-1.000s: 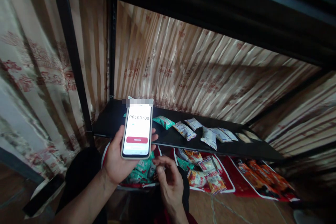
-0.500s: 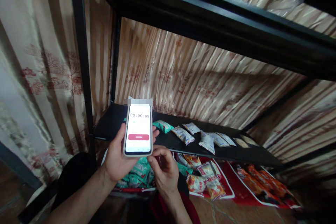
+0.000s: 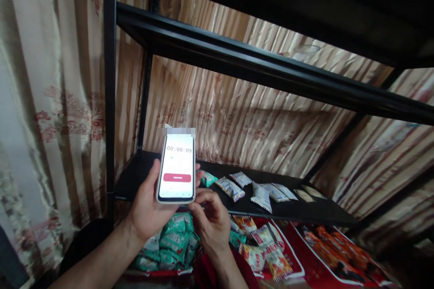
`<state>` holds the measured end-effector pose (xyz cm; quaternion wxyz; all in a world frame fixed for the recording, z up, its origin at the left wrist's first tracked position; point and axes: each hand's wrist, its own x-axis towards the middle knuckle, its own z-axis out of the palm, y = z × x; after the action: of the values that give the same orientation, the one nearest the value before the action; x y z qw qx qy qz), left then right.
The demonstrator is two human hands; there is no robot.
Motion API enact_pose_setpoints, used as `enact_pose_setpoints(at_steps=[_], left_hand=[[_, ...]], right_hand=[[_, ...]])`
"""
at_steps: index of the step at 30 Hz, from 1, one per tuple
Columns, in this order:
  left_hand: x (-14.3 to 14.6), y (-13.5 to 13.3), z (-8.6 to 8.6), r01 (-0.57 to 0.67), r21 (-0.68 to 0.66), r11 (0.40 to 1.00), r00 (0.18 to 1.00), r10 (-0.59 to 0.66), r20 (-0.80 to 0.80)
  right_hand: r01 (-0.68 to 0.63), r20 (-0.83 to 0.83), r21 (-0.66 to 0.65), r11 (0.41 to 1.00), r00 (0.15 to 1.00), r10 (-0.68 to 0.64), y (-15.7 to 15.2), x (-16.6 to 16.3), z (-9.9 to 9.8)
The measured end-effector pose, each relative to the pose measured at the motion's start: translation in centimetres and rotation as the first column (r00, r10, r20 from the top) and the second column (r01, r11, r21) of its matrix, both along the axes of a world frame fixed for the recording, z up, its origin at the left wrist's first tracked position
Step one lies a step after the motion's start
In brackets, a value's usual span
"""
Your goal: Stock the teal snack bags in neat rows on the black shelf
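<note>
My left hand (image 3: 149, 207) is closed around a lit phone (image 3: 176, 167), its thumb along the left edge and its fingertips showing past the right edge. The screen reads 00:00:09 above a red button; a blurred patch covers its top. At the phone's lower right corner is my right hand (image 3: 212, 216), fingers curled and thumb and forefinger at the corner. Just beyond, several small snack packets, among them a white one (image 3: 261, 196) and a green one (image 3: 208, 179), lie on a black shelf (image 3: 217, 207).
Below the shelf sit a container of green packets (image 3: 172, 239), a red-lined one with orange-and-white packets (image 3: 278, 262), and another with orange packets (image 3: 334, 244). A black metal upright (image 3: 110, 76) and crossbeam (image 3: 237, 58) frame the rack. Patterned curtains (image 3: 74, 113) hang behind and at left.
The view has tilted upward, so the shelf and packets sit lower and more of the upper rack shows. Both hands keep the same pose at the phone, and its timer reading is unchanged.
</note>
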<state>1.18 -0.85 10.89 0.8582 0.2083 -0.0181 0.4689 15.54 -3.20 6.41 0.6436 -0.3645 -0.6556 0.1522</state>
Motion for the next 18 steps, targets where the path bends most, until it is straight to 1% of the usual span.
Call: enact_pose_setpoints(at_steps=[8,14,18], left_hand=[[0.2,-0.1,2.7,0.0,0.061,0.998,1.0,0.002,-0.028],[0.3,-0.2,4.9,-0.011,0.111,0.994,1.0,0.014,-0.027],[0.3,-0.3,6.1,-0.015,0.135,0.991,0.999,0.019,-0.026]], right_hand=[[0.013,-0.013,0.092,0.996,1.0,-0.012,0.1,0.1,2.7],[-0.001,0.014,0.163,0.987,1.0,-0.001,0.5,0.2,4.5],[-0.002,0.024,0.202,0.979,1.0,-0.003,0.7,0.2,6.0]])
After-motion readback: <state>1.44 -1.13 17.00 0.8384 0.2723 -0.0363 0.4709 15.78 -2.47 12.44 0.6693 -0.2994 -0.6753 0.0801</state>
